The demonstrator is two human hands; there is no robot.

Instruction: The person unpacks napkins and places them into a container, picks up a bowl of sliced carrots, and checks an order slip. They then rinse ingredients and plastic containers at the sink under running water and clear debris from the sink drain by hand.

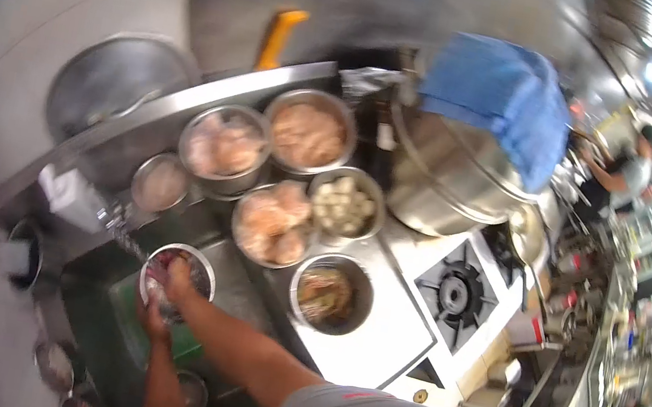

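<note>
Over the green-lined sink (92,285), a round metal bowl (209,270) holds something reddish-purple and wet. My right hand (177,278) reaches into this bowl, its fingers hidden among the contents. Against the bowl's lower left side is my left hand (154,314), with its fingers wrapped at the rim. A stream of water (126,239) falls beside the bowl's upper left edge from near a white object (72,198). Close by stand metal bowls of pale pink meat (271,222) and a smaller bowl of pinkish pieces (160,183).
Further bowls hold meat (308,133), whitish chunks (343,206) and brownish food (325,294). A large pot (443,176) under a blue cloth (492,85) stands behind a gas burner (456,294). Another person (628,176) is at the far right. A round lid (117,87) leans left.
</note>
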